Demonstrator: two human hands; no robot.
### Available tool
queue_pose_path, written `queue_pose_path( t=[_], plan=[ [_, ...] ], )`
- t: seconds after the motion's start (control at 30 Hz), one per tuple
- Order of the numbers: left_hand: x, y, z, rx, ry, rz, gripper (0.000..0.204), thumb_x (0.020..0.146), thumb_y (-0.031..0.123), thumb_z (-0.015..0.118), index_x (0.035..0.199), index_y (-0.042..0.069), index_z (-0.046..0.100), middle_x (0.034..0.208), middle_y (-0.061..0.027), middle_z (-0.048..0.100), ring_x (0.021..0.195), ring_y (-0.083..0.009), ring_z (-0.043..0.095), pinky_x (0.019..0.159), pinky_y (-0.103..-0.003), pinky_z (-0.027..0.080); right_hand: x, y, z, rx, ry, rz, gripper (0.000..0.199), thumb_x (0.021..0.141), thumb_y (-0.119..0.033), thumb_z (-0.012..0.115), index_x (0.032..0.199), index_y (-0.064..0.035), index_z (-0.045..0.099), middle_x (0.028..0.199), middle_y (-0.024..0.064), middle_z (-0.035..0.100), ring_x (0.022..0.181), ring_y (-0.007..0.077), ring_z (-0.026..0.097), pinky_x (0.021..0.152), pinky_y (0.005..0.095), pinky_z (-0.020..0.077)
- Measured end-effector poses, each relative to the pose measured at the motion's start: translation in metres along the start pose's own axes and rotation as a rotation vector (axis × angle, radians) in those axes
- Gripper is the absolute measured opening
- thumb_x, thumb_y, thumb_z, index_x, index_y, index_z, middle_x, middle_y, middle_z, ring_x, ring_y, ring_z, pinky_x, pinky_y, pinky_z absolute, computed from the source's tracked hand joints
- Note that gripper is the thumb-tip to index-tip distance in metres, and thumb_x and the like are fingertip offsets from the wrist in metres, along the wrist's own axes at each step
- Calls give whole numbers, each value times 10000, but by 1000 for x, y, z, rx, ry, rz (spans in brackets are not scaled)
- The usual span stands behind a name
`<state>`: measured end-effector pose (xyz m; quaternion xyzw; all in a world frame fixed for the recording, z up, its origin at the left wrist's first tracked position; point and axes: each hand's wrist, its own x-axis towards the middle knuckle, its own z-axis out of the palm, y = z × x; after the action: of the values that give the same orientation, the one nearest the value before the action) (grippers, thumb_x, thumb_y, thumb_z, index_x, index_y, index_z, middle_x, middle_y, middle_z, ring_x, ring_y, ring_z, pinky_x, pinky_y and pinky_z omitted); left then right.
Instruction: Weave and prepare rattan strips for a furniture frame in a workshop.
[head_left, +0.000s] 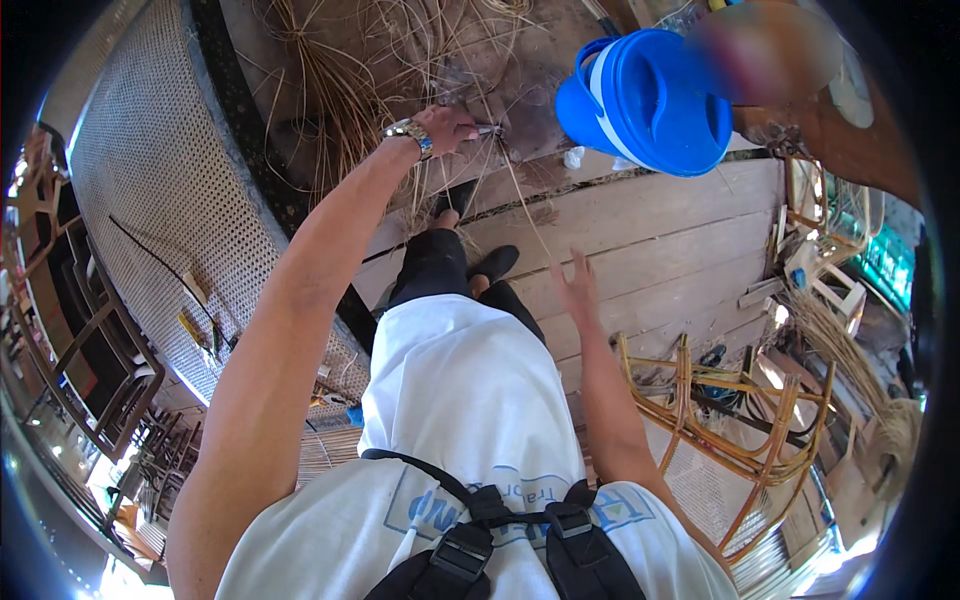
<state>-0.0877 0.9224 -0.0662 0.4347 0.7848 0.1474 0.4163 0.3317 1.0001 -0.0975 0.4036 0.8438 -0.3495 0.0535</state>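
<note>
Right hand (pixel 577 288) blurred, metal tool (pixel 490 130) partly hidden, perhaps pliers

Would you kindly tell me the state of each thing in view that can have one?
Left hand: closed around the metal tool
Metal tool: held; open or shut, too small to tell
Thin strand: nearly straight
Right hand: blurred, fingers apart; hold on the strand unclear
Loose strands: spread about, tangled
Blue bucket: appears lidded
Watch: worn

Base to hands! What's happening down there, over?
Left hand gripping metal tool. Right hand blurred, grip unclear. Thin strand running between them. Loose cane close by left hand.
</note>
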Motion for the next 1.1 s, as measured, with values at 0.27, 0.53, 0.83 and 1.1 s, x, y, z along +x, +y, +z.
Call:
queue_pose_path(
  t=[0.27, 0.53, 0.83, 1.1],
  plan=[
    [-1, 4, -2, 56, -13, -21, 325, 947, 401, 512, 1000, 137, 694, 677, -34, 694, 725, -200, 695, 741, -360, 523, 133, -144, 24, 927, -264, 235, 434, 888, -405, 637, 1031, 4, 616, 918, 185, 670, 791, 376, 638, 736, 407, 497],
    [0, 1, 1, 60, 29, 17, 333, 952, 392, 506, 1005, 122, 694, 707, -55, 704, 736, -204, 698, 753, -367, 524, 39, -49, 14, 264, 128, 65, 273, 927, -283, 548, 862, -22, 597, 796, 199, 598, 757, 385, 581, 662, 458, 434],
    [1, 0, 0, 4, 6, 17, 323, 944, 361, 512, 1067, 120, 688, 718, -67, 707, 742, -211, 699, 776, -358, 521, -134, 131, -24, -295, -438, 393, 607, 823, -421, 671, 1237, 4, 546, 1236, 279, 553, 1160, 421, 531, 963, 486, 443],
    [-1, 4, -1, 71, 14, 16, 334, 943, 391, 516, 1057, 128, 686, 676, -51, 695, 743, -186, 701, 764, -356, 517, 116, -112, 19, 867, -276, 117, 559, 891, -401, 646, 1215, 45, 553, 1148, 201, 633, 1095, 302, 586, 966, 402, 434]
  ],
)
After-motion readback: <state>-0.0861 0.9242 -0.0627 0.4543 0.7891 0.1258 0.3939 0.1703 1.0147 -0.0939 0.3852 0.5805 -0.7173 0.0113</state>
